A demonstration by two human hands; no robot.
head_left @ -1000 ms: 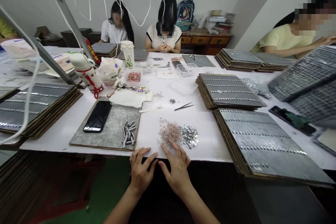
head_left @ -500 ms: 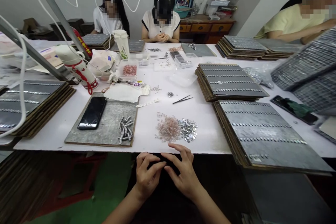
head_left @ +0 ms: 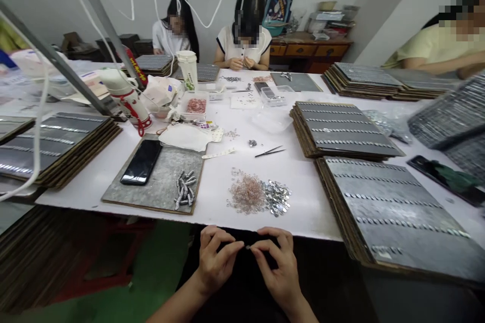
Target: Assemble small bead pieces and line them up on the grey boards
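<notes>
Just below the near edge of the white table (head_left: 303, 181), the person's left hand (head_left: 214, 265) and right hand (head_left: 278, 267) meet fingertip to fingertip, both pinched narrow around a tiny pale bead-like piece (head_left: 247, 247) held between them; what the piece is cannot be made out. On the table just beyond the hands lies a loose heap of small pink beads (head_left: 248, 193), touching a heap of shiny silver sequin-like discs (head_left: 278, 197) on its right. To the left sits a grey board (head_left: 159, 186) carrying a black phone (head_left: 141, 161) and a cluster of silver metal tubes (head_left: 184, 191). Thin black tweezers (head_left: 270, 151) rest farther back. Stacked grey cardboard sheets (head_left: 390, 212) with rows of silver pieces lie to the right.
</notes>
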